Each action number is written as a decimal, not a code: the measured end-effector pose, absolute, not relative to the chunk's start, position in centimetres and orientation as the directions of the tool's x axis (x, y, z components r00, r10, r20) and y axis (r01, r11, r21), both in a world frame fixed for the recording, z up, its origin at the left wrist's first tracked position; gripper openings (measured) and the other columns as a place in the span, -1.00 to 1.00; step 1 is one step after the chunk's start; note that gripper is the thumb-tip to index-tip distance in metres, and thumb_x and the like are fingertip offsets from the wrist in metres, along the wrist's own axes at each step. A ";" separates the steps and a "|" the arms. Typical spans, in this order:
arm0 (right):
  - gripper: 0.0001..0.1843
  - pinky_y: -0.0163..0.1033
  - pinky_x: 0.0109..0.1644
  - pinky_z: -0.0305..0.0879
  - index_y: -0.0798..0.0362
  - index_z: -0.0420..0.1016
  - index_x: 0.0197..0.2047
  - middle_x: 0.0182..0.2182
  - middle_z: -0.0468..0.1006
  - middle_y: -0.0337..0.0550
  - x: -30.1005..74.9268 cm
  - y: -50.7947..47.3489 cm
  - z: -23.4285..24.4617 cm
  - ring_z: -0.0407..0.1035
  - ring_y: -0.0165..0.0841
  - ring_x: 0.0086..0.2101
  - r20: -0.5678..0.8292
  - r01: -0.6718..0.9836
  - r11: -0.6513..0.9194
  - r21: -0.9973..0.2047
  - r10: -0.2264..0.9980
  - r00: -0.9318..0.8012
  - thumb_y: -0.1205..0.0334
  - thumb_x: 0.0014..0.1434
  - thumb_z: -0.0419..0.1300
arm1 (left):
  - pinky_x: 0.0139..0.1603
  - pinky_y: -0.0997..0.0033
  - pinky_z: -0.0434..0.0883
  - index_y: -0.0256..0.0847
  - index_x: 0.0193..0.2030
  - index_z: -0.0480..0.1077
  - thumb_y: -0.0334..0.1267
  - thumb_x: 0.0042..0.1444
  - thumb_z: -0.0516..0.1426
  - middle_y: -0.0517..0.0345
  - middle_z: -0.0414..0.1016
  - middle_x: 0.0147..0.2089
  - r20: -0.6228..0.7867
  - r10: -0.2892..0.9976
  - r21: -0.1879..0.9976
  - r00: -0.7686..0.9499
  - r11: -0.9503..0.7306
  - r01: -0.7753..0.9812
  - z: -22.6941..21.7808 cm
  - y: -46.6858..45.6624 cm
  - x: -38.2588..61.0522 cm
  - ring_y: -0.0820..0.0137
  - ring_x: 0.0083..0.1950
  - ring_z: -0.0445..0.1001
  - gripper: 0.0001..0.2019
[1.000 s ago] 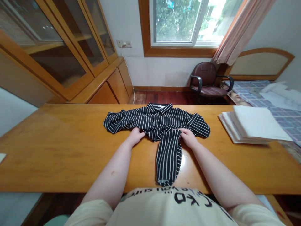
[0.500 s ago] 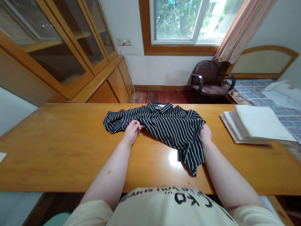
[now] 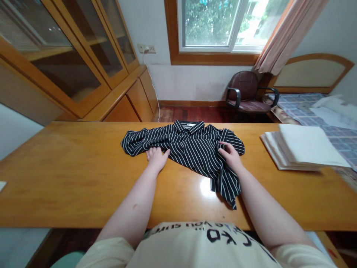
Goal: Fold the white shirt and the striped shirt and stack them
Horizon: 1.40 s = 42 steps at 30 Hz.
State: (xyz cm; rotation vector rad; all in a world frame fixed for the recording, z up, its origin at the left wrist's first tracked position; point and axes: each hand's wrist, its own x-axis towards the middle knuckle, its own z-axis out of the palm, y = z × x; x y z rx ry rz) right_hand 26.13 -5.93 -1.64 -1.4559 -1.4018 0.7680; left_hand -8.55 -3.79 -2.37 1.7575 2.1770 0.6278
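A black shirt with white stripes (image 3: 192,152) lies partly folded over on the table, its collar toward the far edge and one lower corner hanging toward me. My left hand (image 3: 157,159) rests at the near edge of the shirt, left of centre, with fingers laid out and thumb apart. On the right part of the shirt, below the shoulder, my right hand (image 3: 232,156) has thumb and fingers curled around a bit of the cloth. Some of its fingertips are hidden in the fabric.
A stack of white folded sheets or cloths (image 3: 304,149) sits on the right of the wooden table (image 3: 69,178). Beyond the table stand a brown armchair (image 3: 247,93) and a bed (image 3: 304,108). A glass-door cabinet (image 3: 92,56) is at the left.
My left hand has let go of the shirt edge and spread its fingers. My right hand has moved left from the shirt's right edge onto the cloth, and the lower corner has shifted slightly.
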 end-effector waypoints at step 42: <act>-0.80 -0.07 -0.01 0.30 -0.01 0.54 -0.23 -0.24 0.59 -0.16 25.6 -6.0 -2.2 0.44 -0.25 -0.18 0.182 0.538 0.167 -0.826 0.983 -0.026 0.19 0.09 0.15 | 0.21 0.08 0.23 -0.17 -0.23 0.48 -0.29 -0.12 0.23 -0.01 0.55 -0.09 0.123 0.992 0.923 0.034 -0.127 0.362 -2.7 -3.7 -7.8 0.06 0.08 0.42 -0.76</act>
